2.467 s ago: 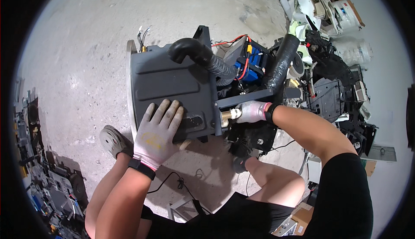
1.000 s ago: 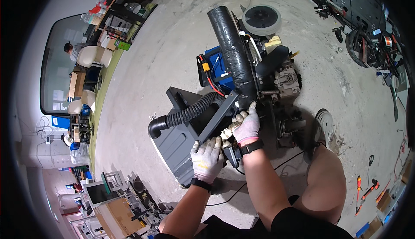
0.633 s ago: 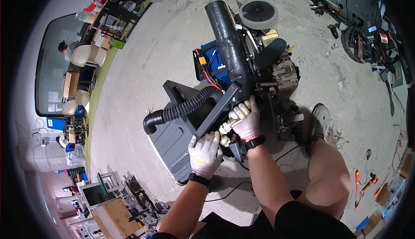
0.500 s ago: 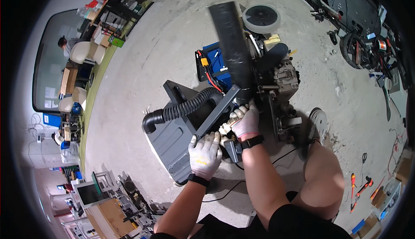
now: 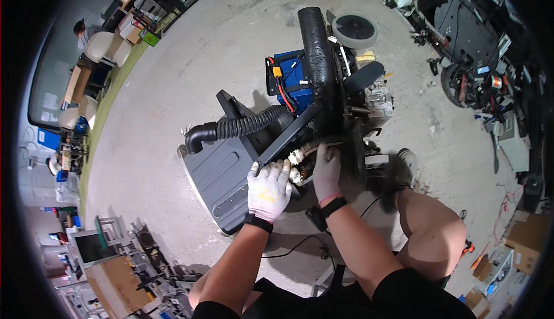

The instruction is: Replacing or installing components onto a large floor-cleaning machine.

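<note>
The grey housing [image 5: 222,172] lies tilted on the concrete floor [image 5: 190,59] against the machine's black frame [image 5: 323,76], with the left hand [image 5: 268,189] spread flat on its edge. The right hand [image 5: 327,169], fingers together, presses at the white fitting [image 5: 296,158] where hose [image 5: 242,127] and frame meet. Best to keep the housing pinned steady and work the fitting squarely, clear of the red cables [image 5: 283,91].

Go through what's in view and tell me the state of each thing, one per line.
Left hand: gloved, flat on the grey housing.
Right hand: gloved, at the white fittings.
Grey housing: tilted on the floor.
Corrugated black hose: attached, lying across the housing.
Blue battery: cables connected.
Wheel: lying flat.
</note>
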`<state>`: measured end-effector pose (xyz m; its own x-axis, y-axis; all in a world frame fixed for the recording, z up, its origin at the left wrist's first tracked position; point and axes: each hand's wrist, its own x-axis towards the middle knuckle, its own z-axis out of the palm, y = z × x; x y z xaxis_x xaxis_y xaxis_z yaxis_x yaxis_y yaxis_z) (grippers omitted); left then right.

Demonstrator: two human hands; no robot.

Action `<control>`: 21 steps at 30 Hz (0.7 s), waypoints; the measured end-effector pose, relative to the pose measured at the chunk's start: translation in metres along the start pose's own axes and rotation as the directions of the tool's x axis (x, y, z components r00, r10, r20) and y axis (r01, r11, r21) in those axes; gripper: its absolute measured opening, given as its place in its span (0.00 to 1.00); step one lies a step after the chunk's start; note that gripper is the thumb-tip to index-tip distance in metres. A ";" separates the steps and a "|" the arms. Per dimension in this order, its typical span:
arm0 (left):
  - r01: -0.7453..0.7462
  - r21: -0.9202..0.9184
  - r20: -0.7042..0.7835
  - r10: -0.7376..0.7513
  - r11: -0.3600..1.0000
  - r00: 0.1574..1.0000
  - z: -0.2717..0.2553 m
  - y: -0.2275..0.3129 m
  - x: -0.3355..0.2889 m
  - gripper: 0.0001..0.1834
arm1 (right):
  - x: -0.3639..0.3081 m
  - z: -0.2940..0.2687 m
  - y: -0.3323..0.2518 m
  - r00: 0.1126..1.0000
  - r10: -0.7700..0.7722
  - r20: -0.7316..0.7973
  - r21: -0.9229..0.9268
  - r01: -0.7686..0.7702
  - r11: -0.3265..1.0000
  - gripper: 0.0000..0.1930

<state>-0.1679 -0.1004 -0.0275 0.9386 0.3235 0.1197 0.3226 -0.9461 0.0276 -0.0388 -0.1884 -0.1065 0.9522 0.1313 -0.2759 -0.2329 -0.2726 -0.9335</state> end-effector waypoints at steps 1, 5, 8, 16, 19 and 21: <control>0.010 -0.025 -0.022 -0.010 1.000 1.000 0.000 -0.001 -0.001 0.28 | -0.019 -0.006 -0.001 0.999 -0.031 0.024 0.095 0.029 0.995 0.21; -0.027 -0.038 -0.042 0.026 0.999 0.999 0.001 -0.007 -0.003 0.26 | -0.038 -0.037 -0.029 0.611 -0.668 0.424 -0.438 0.784 0.439 0.24; -0.061 -0.066 -0.144 0.051 0.996 0.988 0.004 -0.010 -0.007 0.19 | -0.005 -0.034 -0.073 0.492 -0.495 0.716 -0.519 0.850 0.094 0.23; -0.064 -0.150 -0.117 0.046 0.987 0.992 0.009 -0.019 -0.012 0.17 | 0.105 0.051 -0.124 0.138 0.757 0.639 -0.326 0.939 0.104 0.32; -0.083 -0.099 -0.110 0.072 0.992 0.991 0.017 -0.020 -0.013 0.17 | 0.106 0.061 -0.116 0.191 0.838 0.511 -0.347 0.938 -0.002 0.25; -0.087 -0.039 -0.201 0.077 0.995 0.976 0.022 -0.022 -0.016 0.16 | 0.099 0.057 -0.112 0.277 0.847 0.453 -0.321 0.937 -0.135 0.22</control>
<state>-0.1873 -0.0844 -0.0517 0.9169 0.2401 0.3187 0.2348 -0.9704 0.0556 0.0703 -0.0909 -0.0421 -0.0227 0.2371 -0.9712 0.9875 -0.1460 -0.0588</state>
